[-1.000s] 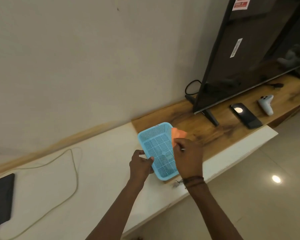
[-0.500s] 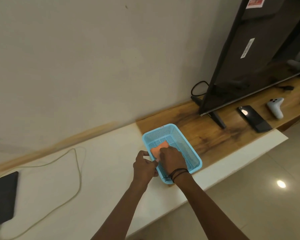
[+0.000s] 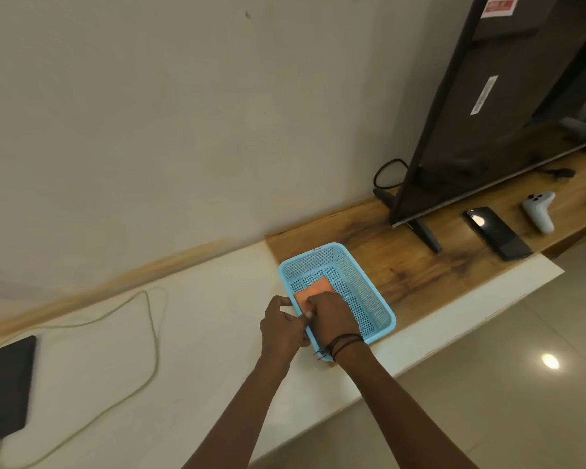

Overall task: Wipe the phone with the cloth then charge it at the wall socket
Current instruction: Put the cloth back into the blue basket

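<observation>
A person's right hand [image 3: 332, 319] reaches down inside a light-blue perforated basket [image 3: 369, 292], fingers curled onto an orange cloth [image 3: 313, 287] that lies flat on the basket's floor; whether the fingers pinch the cloth or merely press on it cannot be told. The left hand [image 3: 281, 328] is closed loosely around the basket's near left rim. The basket straddles the seam where the white table [image 3: 200, 333] meets a wooden top [image 3: 420, 265]. Far to the left, a dark phone [image 3: 4, 387] lies flat on the white table with a pale cable [image 3: 153, 340] looping away from its near end. On the wooden top a second dark phone [image 3: 496, 231] lies beside a white game controller [image 3: 540, 211], in front of a television [image 3: 508, 106].
</observation>
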